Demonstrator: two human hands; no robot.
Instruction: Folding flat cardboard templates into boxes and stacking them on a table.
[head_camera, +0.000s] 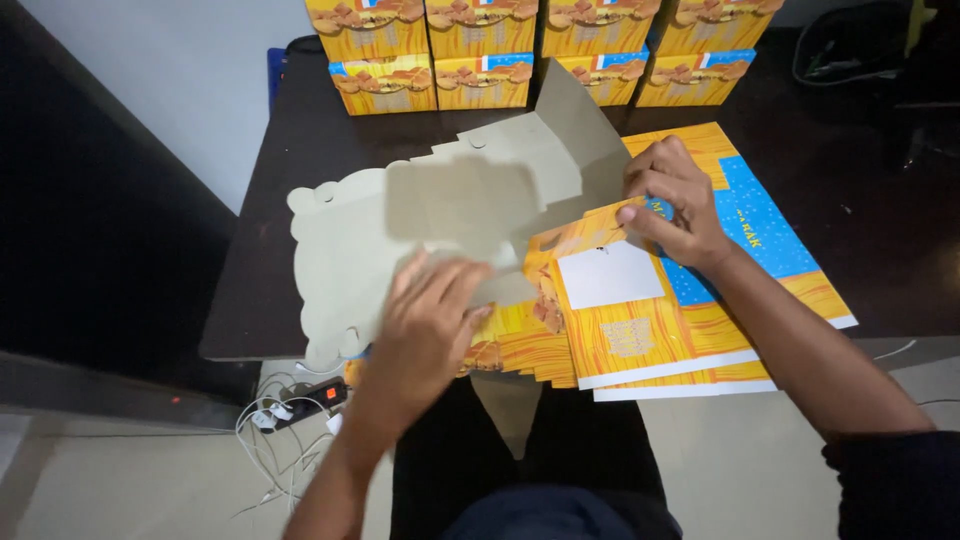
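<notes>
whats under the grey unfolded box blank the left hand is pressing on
The grey box blank lies over a stack of flat orange printed blanks on the dark table. The left hand presses it down. How far the stack runs underneath is hidden.

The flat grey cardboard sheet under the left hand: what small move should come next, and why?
Probably fold one panel up along its crease. The grey cardboard sheet lies mostly flat and plain side up on the dark table, with one flap already raised at the back. The left hand presses it down, the right hand pinches a printed flap, and finished boxes stand behind.
</notes>
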